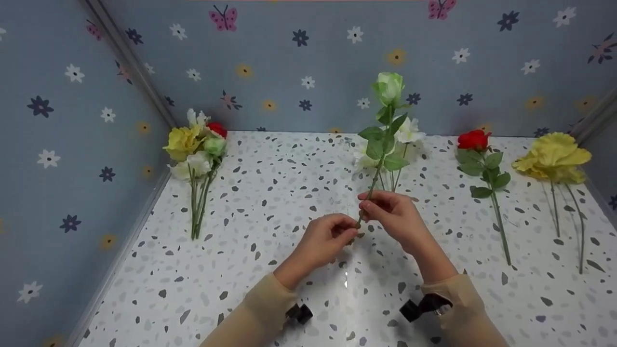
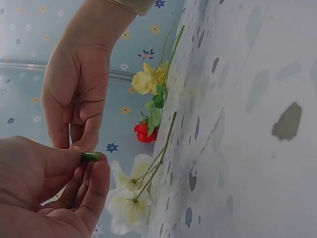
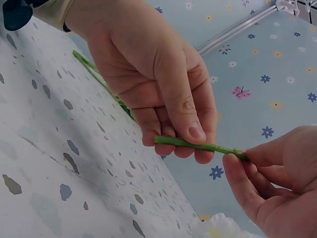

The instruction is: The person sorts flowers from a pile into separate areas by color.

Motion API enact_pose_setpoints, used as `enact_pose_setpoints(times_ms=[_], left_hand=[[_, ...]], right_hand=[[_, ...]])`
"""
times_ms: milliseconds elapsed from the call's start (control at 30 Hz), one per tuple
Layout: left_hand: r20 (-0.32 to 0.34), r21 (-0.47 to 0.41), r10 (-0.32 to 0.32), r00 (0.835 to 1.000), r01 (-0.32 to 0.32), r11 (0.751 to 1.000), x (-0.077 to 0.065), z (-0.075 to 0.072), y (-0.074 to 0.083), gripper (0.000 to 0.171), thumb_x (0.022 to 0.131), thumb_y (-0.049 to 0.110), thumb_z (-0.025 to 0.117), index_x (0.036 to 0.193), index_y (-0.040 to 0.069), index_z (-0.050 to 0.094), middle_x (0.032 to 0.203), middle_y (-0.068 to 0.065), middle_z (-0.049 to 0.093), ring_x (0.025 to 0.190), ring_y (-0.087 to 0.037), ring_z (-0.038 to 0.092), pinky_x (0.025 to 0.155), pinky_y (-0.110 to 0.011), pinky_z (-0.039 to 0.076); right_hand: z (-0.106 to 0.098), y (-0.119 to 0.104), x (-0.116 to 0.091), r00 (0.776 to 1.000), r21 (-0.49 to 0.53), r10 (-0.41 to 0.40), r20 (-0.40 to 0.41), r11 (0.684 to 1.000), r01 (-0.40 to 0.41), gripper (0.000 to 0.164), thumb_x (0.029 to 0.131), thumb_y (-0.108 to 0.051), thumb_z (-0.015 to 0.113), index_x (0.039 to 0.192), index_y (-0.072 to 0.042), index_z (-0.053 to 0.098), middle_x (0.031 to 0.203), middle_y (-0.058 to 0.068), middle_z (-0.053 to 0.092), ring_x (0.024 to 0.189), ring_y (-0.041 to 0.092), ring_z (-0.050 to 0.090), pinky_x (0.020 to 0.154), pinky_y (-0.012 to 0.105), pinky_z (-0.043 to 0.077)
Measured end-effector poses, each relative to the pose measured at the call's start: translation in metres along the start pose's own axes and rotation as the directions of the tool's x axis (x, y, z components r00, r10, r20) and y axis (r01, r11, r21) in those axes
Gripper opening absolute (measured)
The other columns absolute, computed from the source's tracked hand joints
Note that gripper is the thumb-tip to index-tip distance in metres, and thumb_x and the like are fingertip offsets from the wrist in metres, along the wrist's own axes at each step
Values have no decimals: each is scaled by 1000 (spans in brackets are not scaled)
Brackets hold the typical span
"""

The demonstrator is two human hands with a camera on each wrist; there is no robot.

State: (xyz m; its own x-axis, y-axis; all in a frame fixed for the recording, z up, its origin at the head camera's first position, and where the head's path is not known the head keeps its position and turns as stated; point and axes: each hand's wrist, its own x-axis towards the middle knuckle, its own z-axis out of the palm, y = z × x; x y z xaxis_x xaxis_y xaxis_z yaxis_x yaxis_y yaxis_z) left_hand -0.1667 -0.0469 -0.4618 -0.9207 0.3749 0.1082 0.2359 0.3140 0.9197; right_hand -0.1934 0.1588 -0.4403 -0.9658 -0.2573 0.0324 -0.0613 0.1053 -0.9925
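A pale green-white artificial rose (image 1: 389, 89) with a leafy green stem stands tilted above the table in the head view. My left hand (image 1: 323, 238) pinches the lower end of its stem between thumb and fingers. Slightly higher up, my right hand (image 1: 393, 217) pinches the same stem with thumb and fingertips. In the right wrist view the bare stem (image 3: 183, 143) runs between both hands. The left wrist view shows only the cut stem end (image 2: 91, 156) poking out of the left fingers. White flowers (image 1: 409, 130) lie behind the rose, partly hidden by it.
A mixed bunch of yellow, white, red and green flowers (image 1: 183, 144) lies at the table's left. To the right lie a red rose (image 1: 475, 140) and yellow flowers (image 1: 552, 156). Patterned walls (image 1: 308, 62) border the speckled table (image 1: 270, 193).
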Motion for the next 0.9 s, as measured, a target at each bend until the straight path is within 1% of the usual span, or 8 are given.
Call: enact_pose_setpoints(times_ms=[100, 167, 233, 400, 567, 767, 867, 900], left_hand=[[-37, 50, -45, 998, 47, 998, 3, -20, -3, 11, 96, 16, 70, 104, 12, 74, 90, 5, 71, 81, -12, 67, 73, -28, 57], [-91, 98, -95, 991, 104, 990, 5, -42, -7, 11, 95, 17, 70, 104, 12, 74, 90, 4, 70, 82, -13, 66, 73, -29, 57], [-170, 136, -150, 974, 174, 975, 6, -69, -13, 12, 95, 18, 70, 104, 11, 73, 91, 1, 70, 83, -16, 66, 75, -30, 57], [-369, 195, -255, 894, 343, 919, -3, -142, -33, 18, 95, 23, 67, 105, 9, 73, 93, -5, 71, 82, -19, 66, 73, -33, 56], [-493, 204, -309, 814, 453, 868, -23, -193, -50, 26, 97, 27, 62, 108, 7, 73, 92, -9, 71, 78, -20, 66, 67, -32, 53], [-634, 213, -327, 701, 564, 798, -46, -230, -71, 30, 99, 25, 57, 111, 2, 72, 101, -16, 70, 87, -29, 65, 75, -41, 52], [-696, 235, -310, 648, 614, 754, -53, -239, -84, 31, 100, 23, 52, 111, 0, 69, 106, -20, 68, 95, -36, 62, 84, -49, 51], [-707, 244, -305, 638, 626, 741, -54, -241, -87, 31, 100, 22, 51, 111, -1, 68, 106, -21, 67, 97, -37, 62, 86, -51, 50]], right_hand=[[9, 2, 9, 1000, -64, 15, -20, 998, -16, 20, 100, -15, 66, 115, -4, 71, 99, 19, 69, 89, 26, 68, 83, 41, 59], [16, 6, 17, 999, -99, 35, -14, 994, -36, 19, 101, -14, 63, 116, -4, 71, 102, 20, 68, 90, 26, 68, 83, 41, 59], [23, 10, 25, 998, -130, 59, 12, 990, -57, 20, 101, -11, 62, 117, -1, 70, 105, 23, 68, 91, 27, 69, 83, 41, 59], [42, 22, 41, 984, -196, 151, 92, 972, -131, 22, 100, -8, 62, 116, 5, 70, 99, 20, 71, 86, 25, 69, 78, 36, 58], [58, 29, 53, 981, -315, 186, 56, 936, -160, 17, 99, -11, 63, 104, 0, 75, 78, 6, 68, 67, 15, 59, 58, 28, 49], [68, 35, 60, 989, -435, 149, 1, 891, -133, 17, 98, -10, 64, 85, -2, 73, 66, 4, 64, 56, 13, 52, 50, 28, 41], [71, 39, 61, 993, -461, 117, -21, 880, -113, 11, 95, -8, 68, 88, -4, 74, 70, 4, 67, 59, 13, 56, 54, 28, 45], [72, 40, 61, 994, -466, 104, -29, 878, -106, 8, 94, -8, 69, 89, -4, 74, 71, 5, 68, 60, 13, 58, 55, 28, 46]])
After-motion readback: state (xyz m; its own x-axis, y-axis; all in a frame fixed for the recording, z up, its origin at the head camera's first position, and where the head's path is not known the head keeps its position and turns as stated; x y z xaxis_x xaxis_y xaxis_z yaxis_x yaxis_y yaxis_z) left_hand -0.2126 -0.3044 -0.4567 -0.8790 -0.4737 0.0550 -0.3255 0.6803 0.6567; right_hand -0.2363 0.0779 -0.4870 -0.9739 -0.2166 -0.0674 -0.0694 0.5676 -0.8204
